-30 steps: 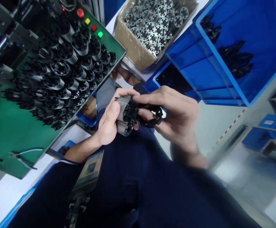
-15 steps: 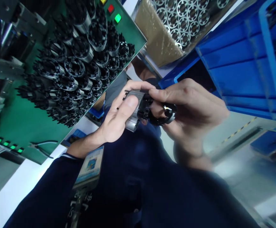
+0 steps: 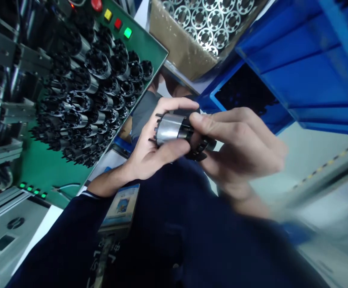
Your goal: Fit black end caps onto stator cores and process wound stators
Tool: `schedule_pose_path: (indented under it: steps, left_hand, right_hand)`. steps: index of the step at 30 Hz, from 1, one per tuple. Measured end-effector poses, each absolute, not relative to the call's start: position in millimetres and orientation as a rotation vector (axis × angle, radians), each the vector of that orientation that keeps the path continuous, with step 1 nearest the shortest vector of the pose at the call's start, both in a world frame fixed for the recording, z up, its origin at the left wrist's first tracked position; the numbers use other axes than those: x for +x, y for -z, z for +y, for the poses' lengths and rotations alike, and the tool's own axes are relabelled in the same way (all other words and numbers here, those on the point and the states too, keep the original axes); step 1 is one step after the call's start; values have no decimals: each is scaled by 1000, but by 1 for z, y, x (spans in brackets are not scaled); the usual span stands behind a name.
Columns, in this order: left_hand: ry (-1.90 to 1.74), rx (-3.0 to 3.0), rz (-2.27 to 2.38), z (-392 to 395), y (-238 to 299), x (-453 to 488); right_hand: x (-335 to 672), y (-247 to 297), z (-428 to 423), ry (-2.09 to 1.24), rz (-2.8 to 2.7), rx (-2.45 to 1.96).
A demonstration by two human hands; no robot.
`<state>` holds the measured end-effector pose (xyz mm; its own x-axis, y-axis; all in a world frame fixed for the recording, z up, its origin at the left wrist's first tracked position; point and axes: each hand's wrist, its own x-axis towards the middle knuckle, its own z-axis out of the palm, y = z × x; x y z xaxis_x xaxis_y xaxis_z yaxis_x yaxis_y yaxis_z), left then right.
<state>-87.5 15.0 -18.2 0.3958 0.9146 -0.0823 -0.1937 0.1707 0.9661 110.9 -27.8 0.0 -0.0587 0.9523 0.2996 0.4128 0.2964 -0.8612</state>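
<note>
My left hand is wrapped round a motor stator core, a silvery metal cylinder with black plastic prongs at its left end. Its thumb lies along the near side of the metal. Fingers of my right hand grip a black toothed plastic ring at the core's right end. Black plastic also shows between the metal and the right fingertips. Whether the ring touches the core cannot be made out, since fingers hide part of it and it is blurred.
Many similar stator cores stand on a green machine table at left, with lit buttons and pliers. A cardboard box of metal ring stacks stands at the top, beside blue bins. Another person's legs show beyond.
The core has turned in my left hand, and the left thumb has shifted right and down along it. The right hand keeps the black ring close to it. The whole view has shifted.
</note>
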Motion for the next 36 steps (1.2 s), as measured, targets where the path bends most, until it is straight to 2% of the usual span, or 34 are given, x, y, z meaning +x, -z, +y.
schedule_pose_path:
  steps: [3, 8, 12, 18, 23, 25, 30, 36]
  left_hand:
    - [-1080, 1163, 700, 9, 43, -76]
    - [-1266, 1211, 629, -11, 69, -58]
    - [-1284, 1122, 569, -24, 57, -49]
    - [-1373, 614, 686, -22, 34, -36]
    - [-1328, 449, 832, -15, 31, -37]
    - [-1358, 428, 827, -16, 29, -36]
    - [-1303, 384, 1019, -13, 12, -32]
    - [-1172, 323, 1121, 7, 2, -36]
  right_hand:
    - [119, 4, -23, -554, -1633, -1077]
    - [133, -5, -20, -841, -1656, -1064]
    - [145, -7, -27, -1007, -1579, -1174]
    - [158, 9, -21, -795, -1542, -1213]
    - [166, 1, -27, -1199, -1617, -1070]
    - [161, -4, -32, -1266, -1588, -1070]
    - [135, 0, -33, -815, -1661, -935]
    - [123, 8, -38, -859, -1751, -1056]
